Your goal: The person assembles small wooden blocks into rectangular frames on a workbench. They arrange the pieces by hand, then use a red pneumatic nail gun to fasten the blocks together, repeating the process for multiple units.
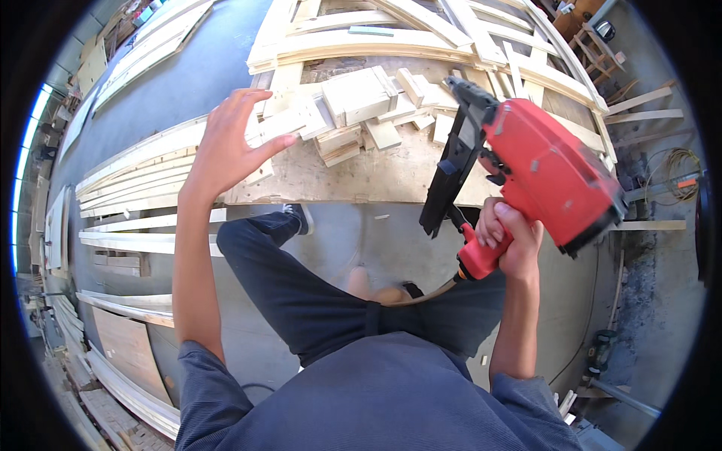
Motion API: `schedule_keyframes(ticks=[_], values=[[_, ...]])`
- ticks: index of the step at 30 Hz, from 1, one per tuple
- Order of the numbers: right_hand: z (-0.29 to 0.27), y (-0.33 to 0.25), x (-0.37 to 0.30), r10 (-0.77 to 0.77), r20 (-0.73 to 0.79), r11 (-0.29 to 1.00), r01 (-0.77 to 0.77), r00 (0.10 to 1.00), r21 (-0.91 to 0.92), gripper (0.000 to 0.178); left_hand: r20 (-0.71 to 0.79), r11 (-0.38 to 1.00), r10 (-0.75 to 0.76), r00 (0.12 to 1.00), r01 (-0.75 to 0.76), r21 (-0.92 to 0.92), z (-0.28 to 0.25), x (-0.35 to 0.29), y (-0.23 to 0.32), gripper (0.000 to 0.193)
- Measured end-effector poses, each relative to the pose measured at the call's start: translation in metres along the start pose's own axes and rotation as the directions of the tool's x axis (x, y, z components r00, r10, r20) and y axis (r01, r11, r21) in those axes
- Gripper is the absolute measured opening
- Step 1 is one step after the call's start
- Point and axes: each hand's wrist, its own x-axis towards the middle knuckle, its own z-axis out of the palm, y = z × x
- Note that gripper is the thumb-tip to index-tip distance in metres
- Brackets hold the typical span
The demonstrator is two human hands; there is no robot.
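My right hand point(511, 237) grips the handle of a red nail gun point(545, 161), raised over the right front of the workbench. Its black nose and magazine tilt up and to the left, and an air hose point(421, 297) runs from the handle's base. My left hand point(237, 135) is above the bench's left front part, thumb and fingers spread, with nothing held in it. Just right of it lies a loose pile of short wooden blocks point(353, 94) on the plywood bench top point(301, 184). Whether the left fingertips touch any block I cannot tell.
A slatted wooden frame point(331, 46) lies across the far side of the bench. Long planks point(139, 177) are stacked to the left, with more boards on the floor. At the right are a coiled hose point(681, 165) and a wooden stand point(594, 52). My legs straddle the bench's near side.
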Motion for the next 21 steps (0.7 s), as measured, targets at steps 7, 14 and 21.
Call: schedule_keyframes(ticks=[7,14,21], values=[[0.014,0.006,0.005,0.291,-0.034,0.952,-0.293,0.956,-0.085,0.032,0.09,0.947,0.312,0.946,-0.301,-0.115,0.033,0.062,0.008,0.071],[0.013,0.023,0.012,0.315,0.017,0.93,-0.305,0.949,-0.203,0.03,0.04,0.891,0.454,0.89,-0.454,-0.012,0.047,0.075,0.01,0.036],[0.028,0.02,0.013,0.345,0.027,0.92,-0.333,0.938,-0.206,0.027,0.025,0.904,0.414,0.91,-0.408,-0.126,0.054,0.076,0.009,0.04]])
